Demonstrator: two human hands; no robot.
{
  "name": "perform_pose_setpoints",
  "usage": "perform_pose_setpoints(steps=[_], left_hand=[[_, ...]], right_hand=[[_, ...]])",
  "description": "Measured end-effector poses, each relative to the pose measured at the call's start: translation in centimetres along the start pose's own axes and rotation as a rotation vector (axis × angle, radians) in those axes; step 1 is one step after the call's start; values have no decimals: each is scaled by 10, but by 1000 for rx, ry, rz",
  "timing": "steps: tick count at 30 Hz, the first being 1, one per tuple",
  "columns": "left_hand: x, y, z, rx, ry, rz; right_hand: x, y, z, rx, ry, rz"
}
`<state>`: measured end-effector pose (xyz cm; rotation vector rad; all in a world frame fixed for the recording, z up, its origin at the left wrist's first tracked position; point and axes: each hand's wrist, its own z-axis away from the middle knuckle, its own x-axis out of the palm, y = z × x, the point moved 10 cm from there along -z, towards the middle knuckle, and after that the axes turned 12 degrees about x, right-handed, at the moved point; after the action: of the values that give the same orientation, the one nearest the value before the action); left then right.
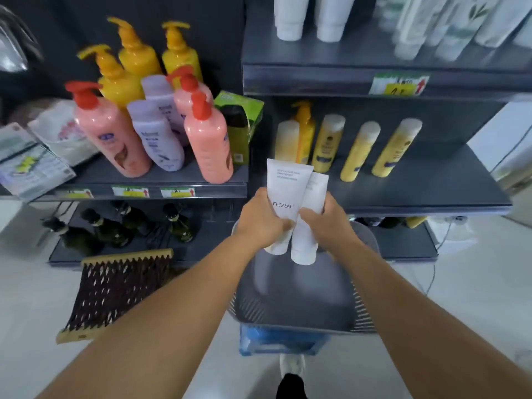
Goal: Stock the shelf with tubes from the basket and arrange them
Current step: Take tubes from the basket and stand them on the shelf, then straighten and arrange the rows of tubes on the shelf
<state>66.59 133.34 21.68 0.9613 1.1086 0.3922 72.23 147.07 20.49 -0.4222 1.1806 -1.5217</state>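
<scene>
We hold two smooth white plastic tubes above the grey basket point(299, 309), caps pointing down and flat crimped ends up. Our left hand point(260, 223) wraps its fingers around the FLORAL tube point(283, 191), a matte white squeeze tube with thin grey lettering. Our right hand point(326, 223) curls around the second tube point(309, 226), which sits just beside and partly behind the first, the two touching along their sides. Both rounded caps hang below our fists, over the basket's hollow.

The basket is a rounded plastic tub with a slotted, ribbed wall, resting on a blue crate point(280, 342) on the pale, glossy floor. In front of us stands the dark grey metal shelf point(417, 185), its flat board bare near our hands; further back on it stand yellow tubes point(359, 151) with white caps, leaning in a row. On the board above, white tubes point(308, 18) stand on their caps.

To the left, another shelf carries glossy pink pump bottles point(208, 145) with red pumps, lilac lotion bottles point(157, 136) and yellow pump bottles point(138, 56). Below them stand dark glass bottles point(178, 223). A dark woven net with a pale wooden edge point(115, 286) leans against that lower board.
</scene>
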Motion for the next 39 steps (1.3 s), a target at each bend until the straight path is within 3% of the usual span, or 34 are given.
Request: perform_pose_setpoints(steps=[6,18,25,39], left_hand=[[-77,95,-1,202,150,-1],[-171,219,-28,411,346,37],[-184,236,-90,378,390,71],[-165,207,-165,276,423,59]], right_hand=[[-48,-104,36,-185,122,-125],[-125,-253,70,-463,177,-274],[-152,-296,19,-506,215,-307],[-140,-305,-82,-473,36,-262]])
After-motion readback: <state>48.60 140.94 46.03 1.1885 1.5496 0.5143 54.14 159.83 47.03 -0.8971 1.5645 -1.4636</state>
